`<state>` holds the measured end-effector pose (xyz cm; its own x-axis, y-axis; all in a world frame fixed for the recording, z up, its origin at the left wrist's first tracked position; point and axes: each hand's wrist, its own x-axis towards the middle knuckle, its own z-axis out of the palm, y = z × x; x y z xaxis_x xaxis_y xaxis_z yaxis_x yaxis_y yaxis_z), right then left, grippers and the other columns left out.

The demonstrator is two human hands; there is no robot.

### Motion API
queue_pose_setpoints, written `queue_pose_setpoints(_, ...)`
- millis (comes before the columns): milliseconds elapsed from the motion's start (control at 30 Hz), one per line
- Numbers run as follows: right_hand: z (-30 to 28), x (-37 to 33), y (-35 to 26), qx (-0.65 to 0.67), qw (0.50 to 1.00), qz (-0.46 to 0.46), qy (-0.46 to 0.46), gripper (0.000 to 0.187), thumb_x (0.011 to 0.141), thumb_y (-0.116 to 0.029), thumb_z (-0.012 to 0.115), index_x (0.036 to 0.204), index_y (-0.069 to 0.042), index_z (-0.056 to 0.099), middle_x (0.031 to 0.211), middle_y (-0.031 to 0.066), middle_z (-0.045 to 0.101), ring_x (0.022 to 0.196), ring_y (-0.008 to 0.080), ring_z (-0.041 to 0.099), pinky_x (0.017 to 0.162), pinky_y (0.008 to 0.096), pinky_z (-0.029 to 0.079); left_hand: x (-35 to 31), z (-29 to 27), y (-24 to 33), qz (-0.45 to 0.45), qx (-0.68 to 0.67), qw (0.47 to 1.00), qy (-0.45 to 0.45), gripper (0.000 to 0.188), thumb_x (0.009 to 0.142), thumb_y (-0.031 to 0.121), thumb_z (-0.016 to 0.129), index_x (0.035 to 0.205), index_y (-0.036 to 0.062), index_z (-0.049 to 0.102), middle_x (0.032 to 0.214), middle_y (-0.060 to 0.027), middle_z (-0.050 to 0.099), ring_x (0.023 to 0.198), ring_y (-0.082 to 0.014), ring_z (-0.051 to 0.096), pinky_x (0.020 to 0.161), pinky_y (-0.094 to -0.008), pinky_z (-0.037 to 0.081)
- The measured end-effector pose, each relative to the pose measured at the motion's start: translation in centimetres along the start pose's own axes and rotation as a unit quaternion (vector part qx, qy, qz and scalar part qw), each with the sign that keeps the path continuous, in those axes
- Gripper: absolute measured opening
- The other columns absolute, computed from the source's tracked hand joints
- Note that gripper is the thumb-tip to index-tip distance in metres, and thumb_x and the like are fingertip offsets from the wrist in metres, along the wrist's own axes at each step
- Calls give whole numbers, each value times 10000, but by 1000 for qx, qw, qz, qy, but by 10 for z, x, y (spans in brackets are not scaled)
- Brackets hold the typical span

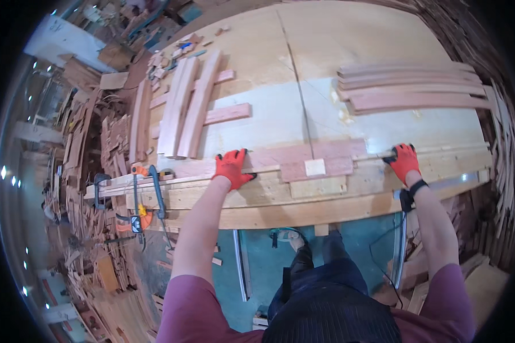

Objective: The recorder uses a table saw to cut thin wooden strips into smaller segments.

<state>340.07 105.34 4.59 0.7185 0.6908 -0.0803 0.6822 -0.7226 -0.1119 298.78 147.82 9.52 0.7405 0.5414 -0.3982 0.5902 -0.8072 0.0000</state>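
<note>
Reddish wood board [280, 157] lying along the near edge of the workbench [383, 34], left hand [232, 167] and right hand [404, 160] both closed over its edge; even pressure from both likely keeps it aligned.

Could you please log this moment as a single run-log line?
left hand: gloved, pressing reddish board | right hand: gloved, at board's right end | bar clamp: on bench edge
</note>
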Motion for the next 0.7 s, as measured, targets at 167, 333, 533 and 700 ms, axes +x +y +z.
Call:
queue_pose_setpoints(167,10,3,1,36,999,-7,-16,478,817,-337,817,1173,-57,667,1276,158,616,1288,360,529,1193,494,346,18,-40,-16,30,-17,996,-85,906,800,686,700,1499,135,529,1463,-183,551,1366,-353,518,1119,-487,415)
queue_pose_setpoints(333,14,15,-3,33,999,5,-29,471,742,-233,850,1138,-57,665,1258,150,601,1261,381,522,1147,482,399,54,-52,-28,16,39,986,-162,784,817,651,704,1413,148,621,1400,-168,590,1338,-334,540,1086,-483,452)
queue_pose_setpoints(533,12,30,-4,51,995,37,-74,463,705,-256,885,1080,-73,684,1228,140,607,1258,368,514,1137,483,393,43,-39,-58,20,-150,981,-118,639,863,475,755,1396,153,614,1342,-173,653,1269,-338,620,1045,-471,500)
queue_pose_setpoints(700,11,33,1,51,996,40,-67,432,687,-195,882,1049,-59,688,1176,156,614,1213,381,532,1082,477,438,87,-82,-75,9,-292,954,75,586,911,380,738,1430,147,595,1312,-183,683,1234,-356,639,1044,-443,508)
